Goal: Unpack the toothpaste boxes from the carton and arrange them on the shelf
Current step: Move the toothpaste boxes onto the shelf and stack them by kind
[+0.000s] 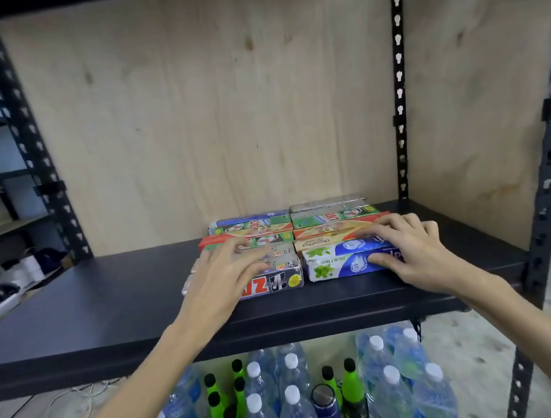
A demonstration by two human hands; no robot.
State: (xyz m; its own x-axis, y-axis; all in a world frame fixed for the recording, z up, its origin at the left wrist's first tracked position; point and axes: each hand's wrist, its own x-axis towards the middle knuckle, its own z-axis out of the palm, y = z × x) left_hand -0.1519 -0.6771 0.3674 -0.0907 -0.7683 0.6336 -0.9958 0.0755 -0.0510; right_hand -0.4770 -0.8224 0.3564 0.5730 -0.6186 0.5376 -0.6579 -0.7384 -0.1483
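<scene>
Head view — forward-down, near the shelf (105, 297)

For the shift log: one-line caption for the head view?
Both hands, left hand and right hand, rest on toothpaste boxes arranged on the black shelf.
</scene>
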